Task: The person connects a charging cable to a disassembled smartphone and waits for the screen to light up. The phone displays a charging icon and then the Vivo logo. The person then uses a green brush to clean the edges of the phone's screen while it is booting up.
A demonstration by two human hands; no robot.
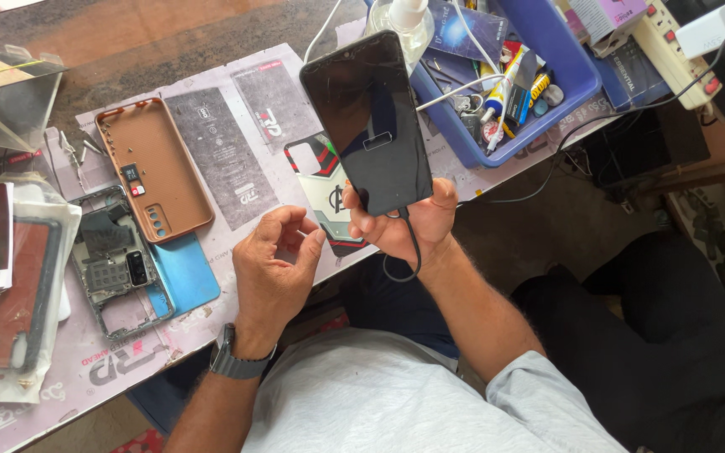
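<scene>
Right hand [404, 225]: gripping the lower end of a black phone [368, 122], a cable [414, 252] hanging beneath.
Left hand [272, 267]: empty, fingers loosely curled, just left of the phone.
Phone: raised above the desk [211, 50], left of the blue tray [547, 59].

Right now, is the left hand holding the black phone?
No, the right hand holds the black phone; the left hand is beside it, open and empty.

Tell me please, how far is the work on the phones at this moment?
Already done: one phone lies opened on the mat, its orange back cover off and the bare frame and blue panel beside it. In hand: the right hand holds a black phone with a dark screen and a cable at its bottom; the left hand is empty beside it. Left: the opened phone is not yet reassembled.
</scene>
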